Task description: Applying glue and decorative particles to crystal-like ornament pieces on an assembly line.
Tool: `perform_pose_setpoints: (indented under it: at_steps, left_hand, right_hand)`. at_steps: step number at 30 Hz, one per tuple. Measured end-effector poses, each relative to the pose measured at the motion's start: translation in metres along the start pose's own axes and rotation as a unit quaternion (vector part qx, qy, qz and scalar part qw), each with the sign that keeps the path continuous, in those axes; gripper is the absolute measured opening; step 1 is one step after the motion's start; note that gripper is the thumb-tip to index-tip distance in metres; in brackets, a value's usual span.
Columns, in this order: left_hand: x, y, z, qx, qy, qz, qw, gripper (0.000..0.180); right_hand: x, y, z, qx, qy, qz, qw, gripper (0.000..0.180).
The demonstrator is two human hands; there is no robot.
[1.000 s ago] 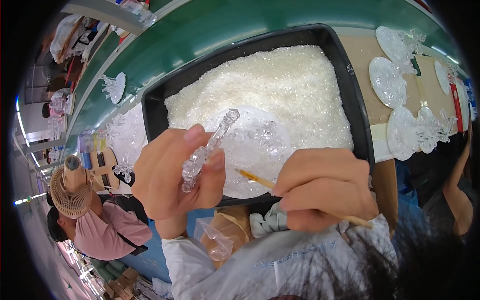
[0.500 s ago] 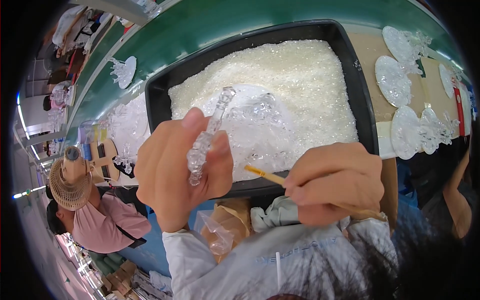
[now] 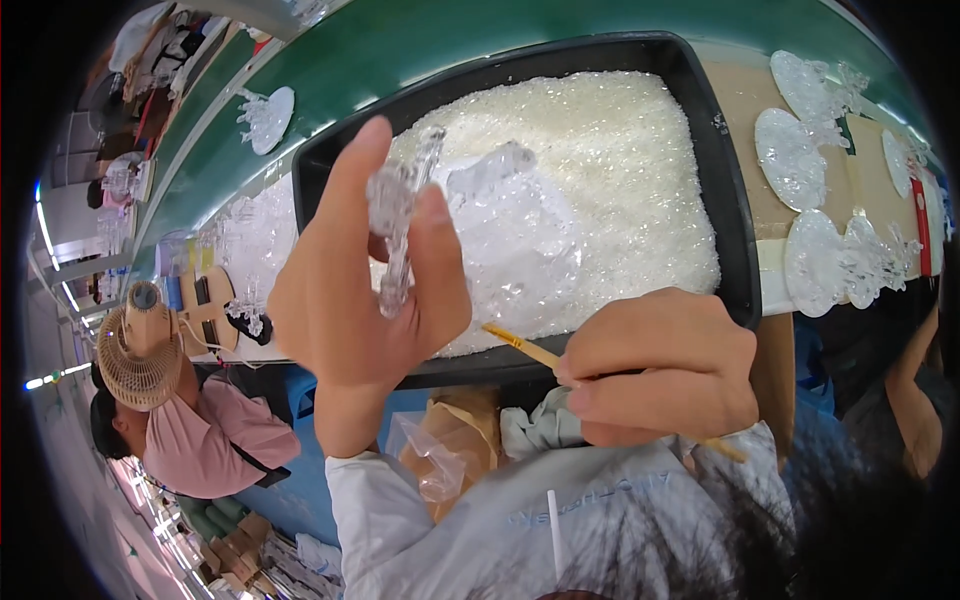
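Note:
My left hand (image 3: 360, 280) grips a clear plastic ornament (image 3: 397, 215) between thumb and fingers, above a black tray. A pale, see-through round disc (image 3: 525, 235) shows just beyond the ornament; I cannot tell whether the two are joined. Closed around the handle of a slim brush (image 3: 520, 344), my right hand (image 3: 660, 370) sits at the tray's near edge. The brush has yellowish bristles pointing left toward the ornament, apart from it. Glittering white flakes (image 3: 640, 190) fill much of the tray.
The black tray's rim (image 3: 735, 220) surrounds the flakes. Clear ornaments on round bases (image 3: 790, 160) stand on the right, with another (image 3: 270, 120) on the green surface at left. A fan (image 3: 140, 345) and a person in pink (image 3: 215, 440) are at left. A plastic bag (image 3: 430, 455) hangs below.
My left hand has turned the clear ornament and raised it slightly, its fingers now pointing more upward. My right hand, with the brush, has shifted a little left.

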State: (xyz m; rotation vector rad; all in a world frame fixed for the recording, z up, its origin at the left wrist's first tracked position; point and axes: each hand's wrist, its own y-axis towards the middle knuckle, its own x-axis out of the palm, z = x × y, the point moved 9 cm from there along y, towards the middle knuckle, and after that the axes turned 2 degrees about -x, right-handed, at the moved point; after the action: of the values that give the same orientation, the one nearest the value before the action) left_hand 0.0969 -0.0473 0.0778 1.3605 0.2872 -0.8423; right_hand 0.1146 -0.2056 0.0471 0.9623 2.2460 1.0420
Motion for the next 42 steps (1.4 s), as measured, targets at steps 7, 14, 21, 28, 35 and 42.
perform_pose_setpoints:
  at_steps: [7,14,21,28,35,42]
  left_hand:
    - [0.002,0.002,-0.015,-0.046,-0.031,0.036,0.998,0.033]
    - [-0.002,0.006,-0.008,-0.014,0.021,0.051,0.998,0.030]
    - [0.001,0.005,-0.009,-0.007,0.023,0.064,0.998,0.028]
    - [0.002,0.004,-0.012,-0.032,0.009,0.043,0.999,0.031]
    - [-0.007,0.002,-0.016,-0.047,-0.011,0.060,0.997,0.030]
    - [-0.009,0.002,-0.009,-0.027,0.012,0.071,0.997,0.030]
  right_hand:
    - [0.006,0.002,-0.004,-0.042,-0.018,-0.034,0.998,0.028]
    - [0.012,0.005,-0.006,-0.034,-0.027,-0.052,0.998,0.022]
    - [0.019,0.001,-0.004,-0.061,-0.035,-0.050,0.996,0.019]
    - [0.008,-0.003,-0.009,-0.037,-0.046,-0.063,0.996,0.029]
    - [0.007,0.000,-0.003,-0.038,-0.070,-0.030,0.996,0.026]
    - [0.001,-0.003,-0.008,-0.091,-0.073,0.036,0.993,0.017]
